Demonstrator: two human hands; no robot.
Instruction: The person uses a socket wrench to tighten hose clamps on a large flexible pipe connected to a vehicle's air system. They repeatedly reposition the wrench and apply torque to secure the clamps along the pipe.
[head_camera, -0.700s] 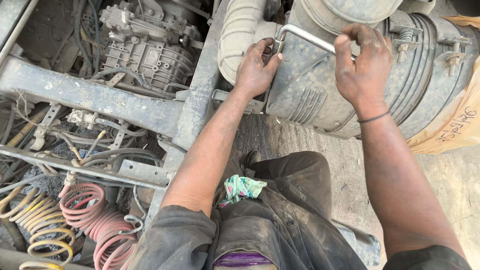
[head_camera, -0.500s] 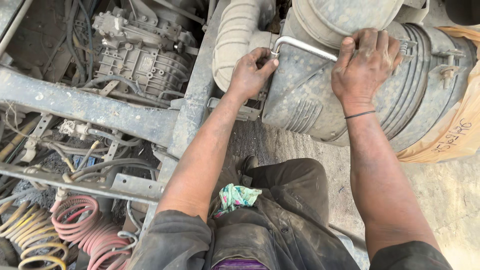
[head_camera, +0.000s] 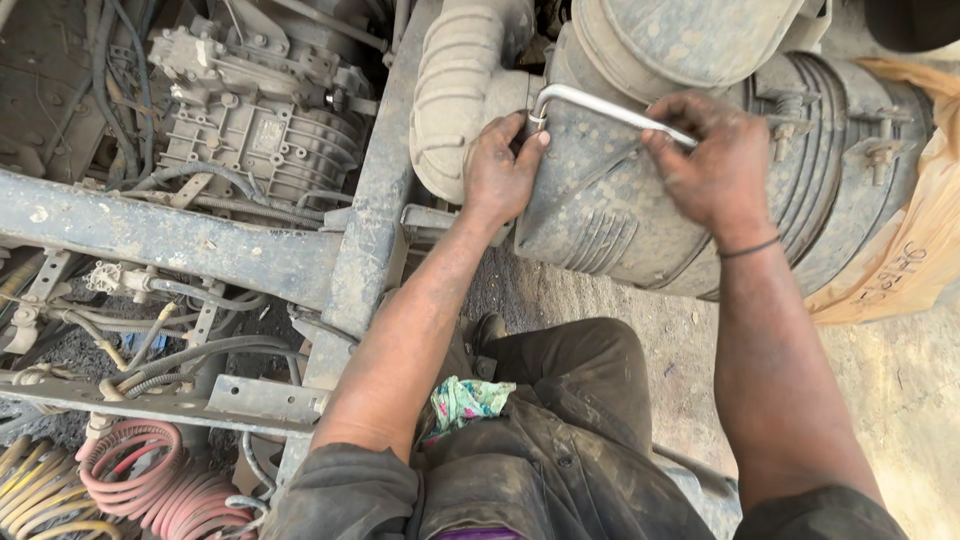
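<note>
Daylight was bright and even — soft shadows pooled left of the hands, among the hoses. Focus held sharp throughout; mild wide-angle bending showed at the edges.

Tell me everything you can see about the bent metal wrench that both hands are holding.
The wrench is a thin L-shaped rod of bright, silvery metal. Its long arm slants from the bend at the upper left down to the right, across the dusty grey canister. The short arm points down at the bend and disappears behind the left hand, whose fingertips pinch it there. The right hand grips the far end of the long arm, hiding the tip.
</note>
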